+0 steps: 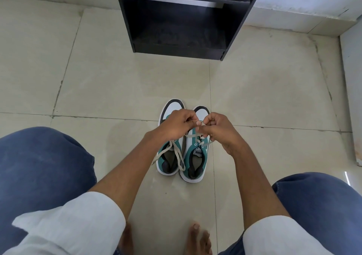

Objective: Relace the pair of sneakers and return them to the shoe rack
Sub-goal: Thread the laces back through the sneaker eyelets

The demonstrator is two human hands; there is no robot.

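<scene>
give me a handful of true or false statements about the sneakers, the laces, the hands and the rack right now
1. Both sneakers stand side by side on the tiled floor. True.
2. The left hand and the right hand pinch lace ends over the right sneaker. True.
3. The left sneaker is tied in a neat bow. False: its lace hangs loose across the opening and over the side.
4. One sneaker already sits in the shoe rack. False: no sneaker shows in the rack; both stand on the floor in front of it.
5. The sneakers' toes point toward the rack. True.
</scene>
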